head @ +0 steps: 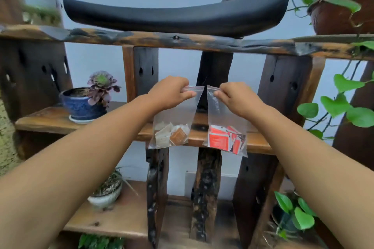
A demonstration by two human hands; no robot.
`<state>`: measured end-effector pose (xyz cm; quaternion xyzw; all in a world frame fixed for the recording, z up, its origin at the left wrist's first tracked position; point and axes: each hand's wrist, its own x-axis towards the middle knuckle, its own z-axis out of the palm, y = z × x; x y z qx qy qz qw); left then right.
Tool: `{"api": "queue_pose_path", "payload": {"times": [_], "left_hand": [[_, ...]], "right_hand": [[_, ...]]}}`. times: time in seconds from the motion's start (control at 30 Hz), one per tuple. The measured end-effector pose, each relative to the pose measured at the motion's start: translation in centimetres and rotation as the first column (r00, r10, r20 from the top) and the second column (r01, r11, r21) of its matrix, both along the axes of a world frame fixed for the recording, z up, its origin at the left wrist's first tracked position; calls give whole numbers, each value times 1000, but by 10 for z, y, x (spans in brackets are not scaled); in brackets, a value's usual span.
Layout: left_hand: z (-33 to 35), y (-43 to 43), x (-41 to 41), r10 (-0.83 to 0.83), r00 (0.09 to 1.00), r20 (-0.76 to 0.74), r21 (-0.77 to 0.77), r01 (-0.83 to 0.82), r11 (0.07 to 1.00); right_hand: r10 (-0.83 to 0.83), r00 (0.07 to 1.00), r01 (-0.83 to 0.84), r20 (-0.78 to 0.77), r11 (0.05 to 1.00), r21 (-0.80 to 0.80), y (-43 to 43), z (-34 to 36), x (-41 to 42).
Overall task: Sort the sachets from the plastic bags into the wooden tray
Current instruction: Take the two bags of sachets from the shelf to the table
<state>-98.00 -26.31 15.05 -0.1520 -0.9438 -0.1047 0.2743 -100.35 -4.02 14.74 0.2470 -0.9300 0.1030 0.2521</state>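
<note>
I hold two clear zip bags up in front of a wooden shelf unit. My left hand (169,93) pinches the top edge of the left plastic bag (176,111), which hangs down with several white and brown sachets (172,135) at its bottom. My right hand (236,99) pinches the top of the right plastic bag (224,115), which carries several red sachets (224,139). The two bags hang side by side, a small gap between them. No wooden tray is in view.
Behind the bags runs the middle shelf board (50,119) with a blue pot holding a succulent (85,103). A long black curved dish (176,14) rests on the top shelf (202,43). Small potted plants (107,190) stand on the lower shelf; leafy vines (340,107) hang at right.
</note>
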Motion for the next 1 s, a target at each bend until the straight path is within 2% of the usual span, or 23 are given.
{"api": "queue_pose_path", "payload": {"times": [0.17, 0.4, 0.63, 0.87, 1.0], "left_hand": [[-41, -11, 52, -1, 997, 78, 40, -2, 999], [-131, -49, 110, 6, 988, 155, 125, -26, 992], [-214, -90, 194, 153, 959, 237, 172, -196, 965], [-247, -96, 305, 404, 867, 293, 177, -464, 868], [-245, -92, 376, 519, 782, 344, -17, -548, 836]], "right_hand": [[75, 997, -74, 33, 997, -36, -17, -27, 46], [192, 977, -191, 89, 981, -17, -39, -107, 84], [317, 924, -328, 215, 944, 17, -63, -183, 112], [567, 784, -584, 252, 812, -9, -106, -217, 157], [707, 663, -726, 246, 687, -18, -144, -221, 200]]}}
